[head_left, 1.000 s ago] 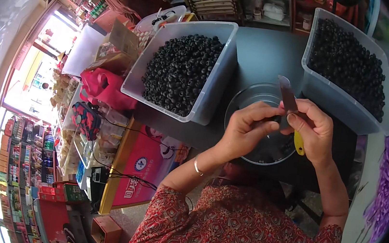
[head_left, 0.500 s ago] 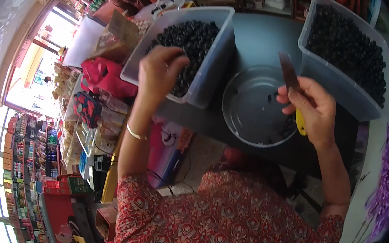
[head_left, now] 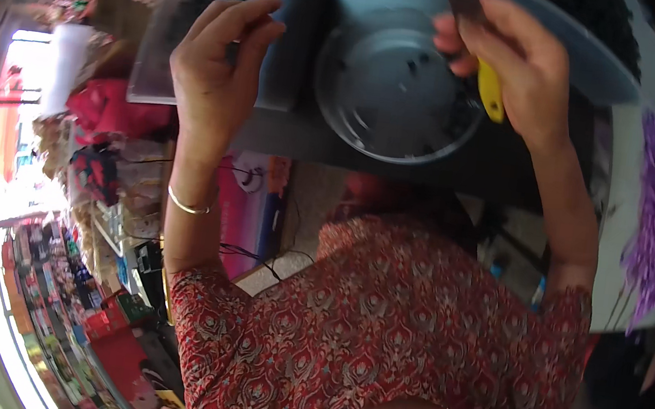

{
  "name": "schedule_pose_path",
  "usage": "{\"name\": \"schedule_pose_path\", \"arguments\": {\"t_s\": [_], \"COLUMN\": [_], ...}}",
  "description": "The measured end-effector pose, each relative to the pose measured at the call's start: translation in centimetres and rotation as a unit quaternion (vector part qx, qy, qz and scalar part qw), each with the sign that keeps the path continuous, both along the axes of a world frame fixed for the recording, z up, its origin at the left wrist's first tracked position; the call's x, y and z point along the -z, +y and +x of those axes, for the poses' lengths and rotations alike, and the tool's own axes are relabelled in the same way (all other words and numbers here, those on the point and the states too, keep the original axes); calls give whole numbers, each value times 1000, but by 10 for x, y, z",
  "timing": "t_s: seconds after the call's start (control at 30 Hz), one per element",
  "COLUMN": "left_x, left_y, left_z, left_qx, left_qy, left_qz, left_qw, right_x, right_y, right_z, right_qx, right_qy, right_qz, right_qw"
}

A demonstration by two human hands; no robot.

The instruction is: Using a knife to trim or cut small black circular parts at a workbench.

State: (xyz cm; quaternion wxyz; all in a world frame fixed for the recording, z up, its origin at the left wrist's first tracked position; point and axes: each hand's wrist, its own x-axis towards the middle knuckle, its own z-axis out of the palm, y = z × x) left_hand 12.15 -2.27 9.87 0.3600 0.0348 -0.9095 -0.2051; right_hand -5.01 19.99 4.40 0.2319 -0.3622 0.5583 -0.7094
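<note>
The person's left forearm rises nearly upright, its hand point(head_left: 212, 80) overlapping the left plastic bin point(head_left: 278, 76) in view, wrist bent so that thumb and fingers curve rightward with a narrow gap at the tips; whether anything small sits between them, one cannot tell. The right forearm angles up and inward, its hand point(head_left: 527, 74) wrapped around the yellow-handled knife point(head_left: 489, 92), blade pointing up and leftward, beside the round clear basin point(head_left: 390, 157) holding dark pieces point(head_left: 456, 121).

Bowl point(head_left: 376, 104), small pieces point(head_left: 461, 116) apparently inside, between left bin point(head_left: 288, 57) and right bin point(head_left: 601, 75).
</note>
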Motion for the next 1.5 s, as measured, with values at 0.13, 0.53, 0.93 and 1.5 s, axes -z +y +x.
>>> {"name": "schedule_pose_path", "arguments": {"t_s": [0.13,0.53,0.93,1.5], "left_x": [25,108,115,67], "left_y": [34,61,58,56], "left_z": [-22,-112,-122,-50], "left_qx": [99,110,148,344], "left_qy": [-120,-189,-212,-13], "left_qz": [78,-46,-65,688], "left_qw": [985,975,964,639], "right_x": [-12,-6,1,-18], "right_y": [1,3,-3,-2], "right_z": [0,-6,-15,17], "right_qx": [35,40,10,11], "right_qy": [-4,-50,-41,-37], "right_qz": [-85,-122,-131,-55], "right_qw": [996,990,991,998]}}
